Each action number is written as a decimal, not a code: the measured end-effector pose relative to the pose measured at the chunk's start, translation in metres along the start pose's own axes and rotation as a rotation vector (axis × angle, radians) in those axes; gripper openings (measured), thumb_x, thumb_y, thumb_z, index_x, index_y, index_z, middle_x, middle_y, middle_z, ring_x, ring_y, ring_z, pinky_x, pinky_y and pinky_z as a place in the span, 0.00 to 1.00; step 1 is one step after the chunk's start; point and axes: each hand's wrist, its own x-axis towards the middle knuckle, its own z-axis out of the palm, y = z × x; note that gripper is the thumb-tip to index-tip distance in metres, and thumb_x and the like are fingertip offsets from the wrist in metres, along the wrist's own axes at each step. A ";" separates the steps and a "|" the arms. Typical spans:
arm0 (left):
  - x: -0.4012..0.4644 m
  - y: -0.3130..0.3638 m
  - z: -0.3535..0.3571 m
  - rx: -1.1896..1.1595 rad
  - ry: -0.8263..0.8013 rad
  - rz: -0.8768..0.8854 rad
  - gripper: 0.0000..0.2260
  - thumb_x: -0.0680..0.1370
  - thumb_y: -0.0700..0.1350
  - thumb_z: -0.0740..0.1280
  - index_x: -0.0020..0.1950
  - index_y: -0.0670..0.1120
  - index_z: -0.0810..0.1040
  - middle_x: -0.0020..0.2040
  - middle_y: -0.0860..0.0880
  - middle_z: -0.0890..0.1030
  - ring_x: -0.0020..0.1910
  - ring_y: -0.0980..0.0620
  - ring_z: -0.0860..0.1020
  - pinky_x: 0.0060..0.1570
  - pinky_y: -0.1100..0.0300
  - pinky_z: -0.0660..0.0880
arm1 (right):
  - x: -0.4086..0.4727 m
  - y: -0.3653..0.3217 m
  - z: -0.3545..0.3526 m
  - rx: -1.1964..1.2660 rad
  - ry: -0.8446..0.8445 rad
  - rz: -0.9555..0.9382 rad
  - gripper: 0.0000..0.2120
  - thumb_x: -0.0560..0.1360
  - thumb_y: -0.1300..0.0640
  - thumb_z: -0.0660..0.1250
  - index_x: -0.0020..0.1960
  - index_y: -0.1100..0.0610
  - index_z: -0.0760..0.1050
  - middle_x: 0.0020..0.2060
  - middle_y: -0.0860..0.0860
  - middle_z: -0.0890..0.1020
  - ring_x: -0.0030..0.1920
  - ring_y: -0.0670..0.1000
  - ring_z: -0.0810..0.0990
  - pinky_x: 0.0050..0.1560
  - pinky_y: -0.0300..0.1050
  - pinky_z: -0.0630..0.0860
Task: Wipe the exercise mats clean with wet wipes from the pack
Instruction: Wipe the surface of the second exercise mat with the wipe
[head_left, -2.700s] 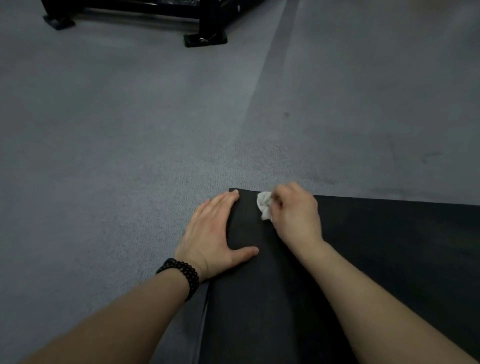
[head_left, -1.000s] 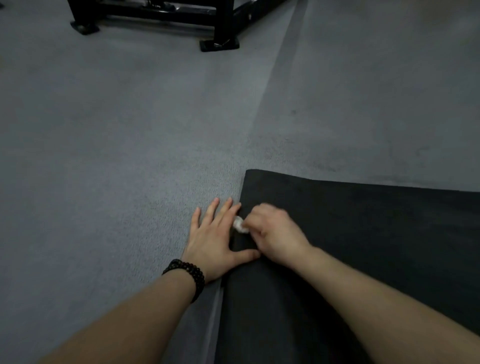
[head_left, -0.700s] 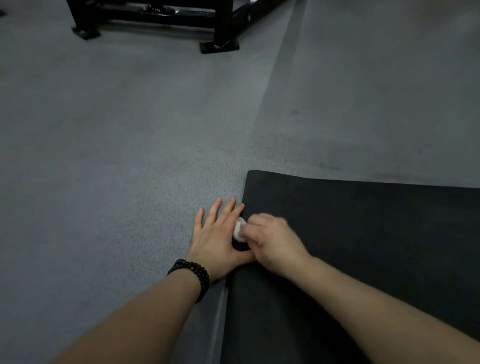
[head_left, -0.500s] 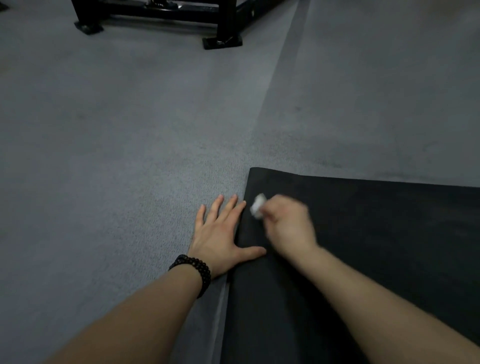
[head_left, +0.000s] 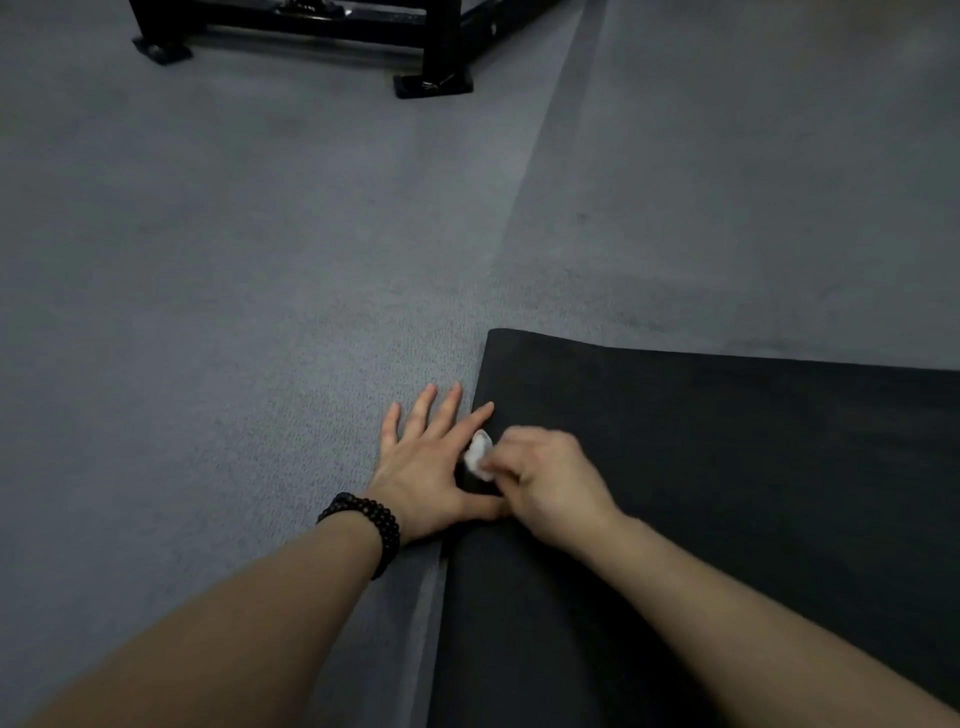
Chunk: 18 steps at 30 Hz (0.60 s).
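Observation:
A black exercise mat (head_left: 727, 467) lies on the grey carpet, its far left corner ahead of me. My left hand (head_left: 426, 467) lies flat with spread fingers across the mat's left edge, forefinger and thumb on the mat, the other fingers on the carpet. My right hand (head_left: 550, 483) grips a crumpled white wet wipe (head_left: 478, 454) and presses it on the mat just beside the left hand's forefinger. The pack of wipes is out of view.
Grey carpet (head_left: 234, 312) spreads to the left and ahead. A black metal equipment frame (head_left: 431, 57) with floor feet stands at the far top. A darker carpet seam (head_left: 545, 171) runs from the top toward the mat's corner.
Over the last second my right hand rubbed the wipe forward along the mat's left edge and back toward me. The left hand stayed pressed flat on the edge.

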 end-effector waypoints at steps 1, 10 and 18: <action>0.000 0.000 -0.001 0.004 -0.014 0.004 0.55 0.57 0.81 0.53 0.81 0.66 0.44 0.83 0.55 0.37 0.80 0.52 0.31 0.76 0.44 0.29 | 0.003 0.013 -0.006 -0.059 0.031 0.048 0.01 0.67 0.60 0.71 0.37 0.56 0.81 0.33 0.52 0.77 0.35 0.56 0.78 0.33 0.44 0.74; 0.000 -0.001 0.000 0.011 -0.004 0.022 0.53 0.58 0.80 0.51 0.81 0.65 0.42 0.83 0.54 0.39 0.80 0.51 0.32 0.76 0.43 0.30 | -0.006 -0.010 0.006 0.084 0.011 0.062 0.07 0.68 0.59 0.65 0.40 0.55 0.83 0.34 0.51 0.78 0.35 0.54 0.78 0.34 0.43 0.74; -0.043 0.031 0.010 -0.139 0.050 -0.226 0.38 0.75 0.68 0.66 0.80 0.69 0.50 0.82 0.54 0.35 0.79 0.47 0.28 0.74 0.35 0.32 | 0.001 -0.004 -0.001 0.021 -0.068 -0.021 0.05 0.70 0.62 0.68 0.40 0.56 0.82 0.36 0.54 0.76 0.38 0.58 0.77 0.37 0.46 0.72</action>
